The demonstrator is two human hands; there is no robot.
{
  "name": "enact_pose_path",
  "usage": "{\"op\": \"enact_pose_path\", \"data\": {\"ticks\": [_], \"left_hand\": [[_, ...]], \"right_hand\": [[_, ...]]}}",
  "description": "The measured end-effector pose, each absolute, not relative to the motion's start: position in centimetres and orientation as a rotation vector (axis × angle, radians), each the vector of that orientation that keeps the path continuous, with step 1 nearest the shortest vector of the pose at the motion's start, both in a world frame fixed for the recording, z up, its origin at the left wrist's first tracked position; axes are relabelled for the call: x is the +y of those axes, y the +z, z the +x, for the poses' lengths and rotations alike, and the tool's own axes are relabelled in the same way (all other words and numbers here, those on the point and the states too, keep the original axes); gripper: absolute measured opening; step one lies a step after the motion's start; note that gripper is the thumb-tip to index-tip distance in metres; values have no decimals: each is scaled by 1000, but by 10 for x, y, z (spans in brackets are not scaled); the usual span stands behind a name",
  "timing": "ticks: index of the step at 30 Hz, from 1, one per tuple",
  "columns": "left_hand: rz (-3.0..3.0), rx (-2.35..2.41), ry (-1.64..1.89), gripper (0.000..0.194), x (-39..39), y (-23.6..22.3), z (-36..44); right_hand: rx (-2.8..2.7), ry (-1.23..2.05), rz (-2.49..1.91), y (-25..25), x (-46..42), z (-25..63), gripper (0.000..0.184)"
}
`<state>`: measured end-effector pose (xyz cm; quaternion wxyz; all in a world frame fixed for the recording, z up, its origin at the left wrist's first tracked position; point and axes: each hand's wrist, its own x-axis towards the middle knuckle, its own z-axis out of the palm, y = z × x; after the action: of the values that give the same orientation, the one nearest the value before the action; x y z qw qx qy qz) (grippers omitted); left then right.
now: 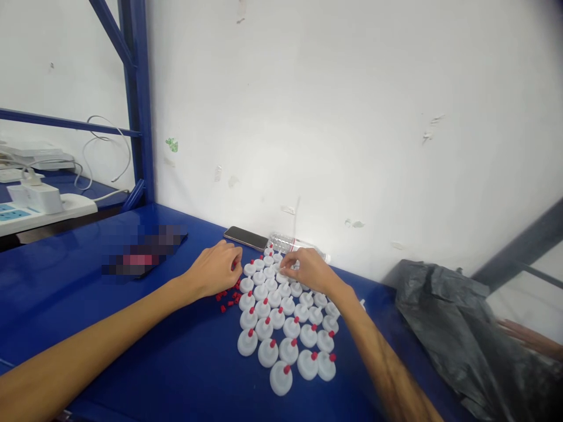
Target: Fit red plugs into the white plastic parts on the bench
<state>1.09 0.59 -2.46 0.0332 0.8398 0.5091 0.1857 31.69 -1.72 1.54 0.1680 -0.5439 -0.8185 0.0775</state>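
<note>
1. Caps [280,380], white, spread over the middle of our desk [189,363], reach from near the back edge towards the front; many wear red tips [287,370].
2. Our left hand [217,269] has its fingers curled inward beside loose red tips; we cannot tell what they hold.
3. Our right hand [310,271] brings thumb and forefinger together at a rear cap; we cannot tell if they grip it.
4. Phone [246,237] and bottle [301,245] lie along our back edge.
</note>
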Motion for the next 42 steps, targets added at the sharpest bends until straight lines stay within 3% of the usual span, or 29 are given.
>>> {"op": "enact_pose_path", "data": {"ticks": [8,14,18,21,24,25,30,35,42], "left_hand": [[2617,1543,603,15,16,-45,13],[2626,1396,646,42,14,-46,15],[2607,1307,675,31,12,-41,15],[2566,1271,752,27,9,-36,17],[2497,1216,860,27,5,-32,21],[2451,1185,911,28,4,-31,22],[2450,1092,1067,25,6,-40,21],[2675,1150,899,34,8,-45,18],[2496,1310,908,43,-2,-29,27]], "right_hand": [[-2349,206,-1542,16,-22,315,13],[-2351,150,-1525,22,-25,311,15],[-2355,119,-1481,25,-29,303,20],[-2365,118,-1420,22,-31,292,13],[-2355,108,-1351,18,-35,279,51],[-2358,113,-1325,17,-36,275,55],[-2397,100,-1328,21,-44,261,28],[-2449,-6,-1361,28,-45,260,29],[-2481,-207,-1370,29,-43,251,35]]}}
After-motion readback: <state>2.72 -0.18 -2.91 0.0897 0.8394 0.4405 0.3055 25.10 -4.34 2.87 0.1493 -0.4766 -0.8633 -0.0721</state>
